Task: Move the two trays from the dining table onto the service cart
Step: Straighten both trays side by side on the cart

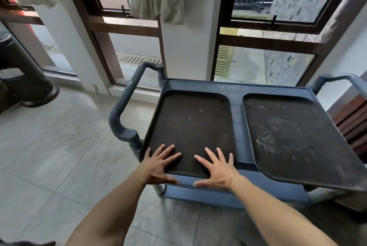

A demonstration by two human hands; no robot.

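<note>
Two trays lie side by side on the service cart (234, 89). Your left hand (158, 163) and right hand (216, 169) rest flat, fingers spread, on the left tray (192, 122), likely seating it; the right tray (294, 136) seems to overhang the near edge.

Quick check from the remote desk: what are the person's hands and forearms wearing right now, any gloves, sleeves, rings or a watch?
Nothing visible. The left hand and right hand are bare, with no gloves and no rings showing on the fingers. Both forearms are uncovered as far as the bottom edge of the picture, so no sleeves appear, and neither wrist carries a watch or band.
</note>
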